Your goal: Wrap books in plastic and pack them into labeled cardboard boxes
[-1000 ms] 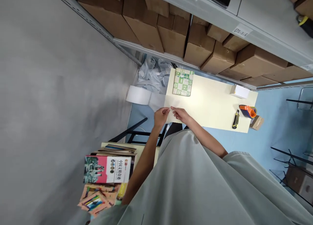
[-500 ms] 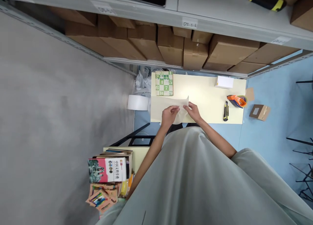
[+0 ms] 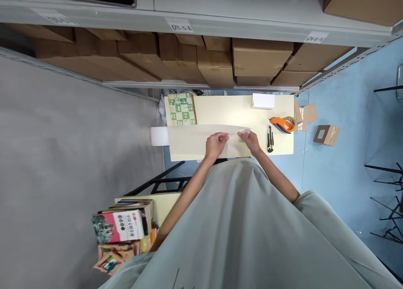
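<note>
A thin whitish translucent sheet (image 3: 192, 140) stretches over the front of the cream table (image 3: 226, 108), from the white roll (image 3: 159, 136) at its left end toward my hands. My left hand (image 3: 216, 145) pinches the sheet near its middle, thumb against fingers. A little to the right, my right hand (image 3: 250, 141) grips the sheet's right end, which looks crumpled at the fingertips. Behind the sheet lies a book with a green and white number-checked cover (image 3: 181, 109).
Right of my hands lie a black and yellow utility knife (image 3: 270, 139), an orange tape dispenser (image 3: 282, 124) and a white box (image 3: 263, 101). Cardboard boxes (image 3: 217, 68) fill the shelf above. Books (image 3: 126, 226) are stacked lower left; a small carton (image 3: 326, 135) is on the floor.
My right hand has moved away from my left, drawing the sheet's end rightward, so more of it lies spread across the table. The view has shifted to the right.
</note>
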Demonstrator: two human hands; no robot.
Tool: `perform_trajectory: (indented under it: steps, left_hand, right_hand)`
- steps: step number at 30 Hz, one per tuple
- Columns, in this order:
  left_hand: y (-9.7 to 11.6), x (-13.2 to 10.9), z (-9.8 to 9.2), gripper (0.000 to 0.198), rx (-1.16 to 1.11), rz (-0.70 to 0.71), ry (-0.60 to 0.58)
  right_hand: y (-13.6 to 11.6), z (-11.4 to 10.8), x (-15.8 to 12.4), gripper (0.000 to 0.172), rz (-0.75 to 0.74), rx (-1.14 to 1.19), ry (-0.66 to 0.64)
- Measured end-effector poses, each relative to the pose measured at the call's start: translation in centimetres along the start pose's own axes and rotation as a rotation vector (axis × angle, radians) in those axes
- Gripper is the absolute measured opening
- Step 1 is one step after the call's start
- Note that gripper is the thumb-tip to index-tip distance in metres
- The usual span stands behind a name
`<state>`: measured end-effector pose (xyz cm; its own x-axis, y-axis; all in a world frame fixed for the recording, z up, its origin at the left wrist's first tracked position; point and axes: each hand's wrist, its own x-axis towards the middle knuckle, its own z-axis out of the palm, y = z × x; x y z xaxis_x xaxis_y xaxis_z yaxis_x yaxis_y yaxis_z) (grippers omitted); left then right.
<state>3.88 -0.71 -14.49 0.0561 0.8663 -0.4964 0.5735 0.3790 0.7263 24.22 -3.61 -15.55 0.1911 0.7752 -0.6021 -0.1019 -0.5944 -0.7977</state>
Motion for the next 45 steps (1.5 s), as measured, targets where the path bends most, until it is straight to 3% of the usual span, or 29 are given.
perform_trajectory:
  steps: [4,7,10,12,16,21,24,26,29,32,36,39,42,45]
  left_hand:
    - [1.5,-0.1,3.3,0.011,0.018,0.003,0.000]
    - [2.1,0.5,5.6,0.013,0.024,0.013,-0.011]
    - [1.5,1.6,7.0,0.016,0.068,0.019,-0.079]
    - [0.3,2.3,6.9,0.019,0.129,0.022,-0.136]
    - [-3.7,3.4,3.9,0.020,0.261,0.012,-0.111]
    - [-9.6,3.9,-2.9,0.020,0.333,-0.114,0.018]
    - [-12.9,3.6,-6.6,0.023,0.341,-0.175,0.083]
    - [-14.7,3.2,-8.7,0.027,0.368,-0.186,0.138]
    - [-16.9,2.8,-11.4,0.038,0.406,-0.164,0.197]
    - [-18.6,2.6,-13.4,0.043,0.399,-0.126,0.179]
    - [-20.3,2.8,-15.0,0.032,0.383,-0.045,0.107]
    - [-21.4,3.4,-15.3,0.026,0.365,0.025,0.090]
    - [-21.8,3.9,-15.4,0.016,0.336,0.045,0.100]
    - [-21.7,4.3,-15.5,0.011,0.334,0.038,0.099]
  right_hand:
    - [0.4,-2.6,1.2,0.058,-0.104,-0.106,0.042]
    - [1.2,-4.0,2.7,0.053,-0.098,-0.151,0.062]
    - [2.5,-5.0,4.6,0.043,-0.020,-0.308,0.069]
    - [3.4,-5.5,5.7,0.035,0.040,-0.465,0.072]
    - [4.3,-6.1,6.6,0.025,0.080,-0.642,0.131]
    - [4.4,-5.8,5.6,0.009,0.129,-0.760,0.227]
    - [4.1,-4.9,4.5,0.033,0.039,-0.866,0.337]
    - [3.9,-3.7,3.7,0.039,-0.053,-0.927,0.368]
    - [3.7,-0.2,2.5,0.034,-0.103,-0.938,0.201]
    - [3.9,5.4,1.5,0.030,-0.136,-0.997,-0.057]
    - [4.6,13.7,1.4,0.037,-0.182,-1.214,-0.340]
    - [4.9,18.2,2.2,0.042,-0.198,-1.377,-0.422]
    - [4.6,20.1,2.8,0.042,-0.165,-1.471,-0.453]
    - [3.8,20.2,2.8,0.050,-0.157,-1.518,-0.512]
